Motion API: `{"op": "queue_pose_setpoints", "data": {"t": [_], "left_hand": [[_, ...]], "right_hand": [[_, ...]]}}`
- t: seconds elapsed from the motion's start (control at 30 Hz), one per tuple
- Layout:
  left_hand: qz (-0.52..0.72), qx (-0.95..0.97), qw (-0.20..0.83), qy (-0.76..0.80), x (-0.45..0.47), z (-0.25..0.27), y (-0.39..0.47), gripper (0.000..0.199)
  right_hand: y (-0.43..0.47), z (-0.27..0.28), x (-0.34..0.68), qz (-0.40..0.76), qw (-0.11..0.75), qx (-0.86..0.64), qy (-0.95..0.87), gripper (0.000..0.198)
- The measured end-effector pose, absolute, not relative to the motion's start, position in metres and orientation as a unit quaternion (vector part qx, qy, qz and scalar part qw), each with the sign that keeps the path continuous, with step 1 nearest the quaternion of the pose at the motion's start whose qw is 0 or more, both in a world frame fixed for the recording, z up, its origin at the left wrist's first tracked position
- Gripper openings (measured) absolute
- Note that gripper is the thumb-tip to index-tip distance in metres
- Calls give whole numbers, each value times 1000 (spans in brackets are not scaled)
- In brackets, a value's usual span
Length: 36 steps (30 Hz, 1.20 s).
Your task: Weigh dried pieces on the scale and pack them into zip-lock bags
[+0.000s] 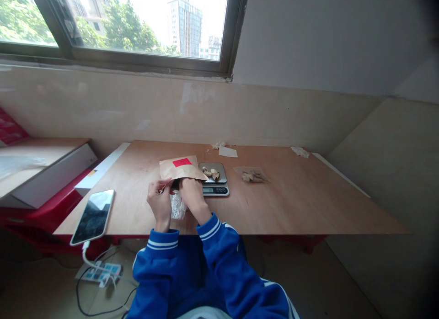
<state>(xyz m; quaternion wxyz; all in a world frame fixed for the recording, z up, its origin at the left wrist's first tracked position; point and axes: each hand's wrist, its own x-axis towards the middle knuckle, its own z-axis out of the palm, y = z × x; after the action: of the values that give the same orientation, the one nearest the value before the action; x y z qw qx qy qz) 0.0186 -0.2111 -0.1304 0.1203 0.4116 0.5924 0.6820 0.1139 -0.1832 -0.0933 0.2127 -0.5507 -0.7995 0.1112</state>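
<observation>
A brown paper bag [168, 169] with a red label lies on the table, its mouth turned toward me. My left hand [160, 201] pinches the edge of that mouth at the left. Into the opening reaches my right hand [192, 192], its fingers hidden inside the bag. Beside the bag stands a digital kitchen scale [224, 191], with a few pale, dried pieces [211, 173] on its plate; they look like mushroom slices. Between my wrists and below the bag lie clear plastic zip bags [177, 207].
A clear bag of dried pieces [254, 176] lies right of the scale. A white card [228, 152] and crumpled scraps [299, 151] are near the wall. A phone [93, 217] with a cable overhangs the front left edge. A power strip [101, 272] sits on the floor.
</observation>
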Motion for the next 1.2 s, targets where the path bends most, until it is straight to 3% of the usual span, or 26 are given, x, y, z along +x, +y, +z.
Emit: {"op": "queue_pose_setpoints", "data": {"t": [0.13, 0.43, 0.77, 1.03, 1.2], "left_hand": [[690, 406, 109, 589, 24, -131, -211, 21], [684, 420, 118, 585, 29, -132, -211, 19], [693, 405, 127, 583, 26, -132, -212, 21], [700, 400, 124, 579, 28, -125, -212, 21], [689, 396, 125, 593, 26, -124, -212, 26]], "right_hand": [[-174, -94, 111, 104, 257, -554, -785, 34], [-170, -112, 108, 151, 252, -580, -760, 35], [-195, -98, 129, 139, 275, -547, -778, 28], [-223, -85, 165, 308, 501, -330, -738, 31], [-188, -106, 203, 241, 665, -418, -570, 46]]}}
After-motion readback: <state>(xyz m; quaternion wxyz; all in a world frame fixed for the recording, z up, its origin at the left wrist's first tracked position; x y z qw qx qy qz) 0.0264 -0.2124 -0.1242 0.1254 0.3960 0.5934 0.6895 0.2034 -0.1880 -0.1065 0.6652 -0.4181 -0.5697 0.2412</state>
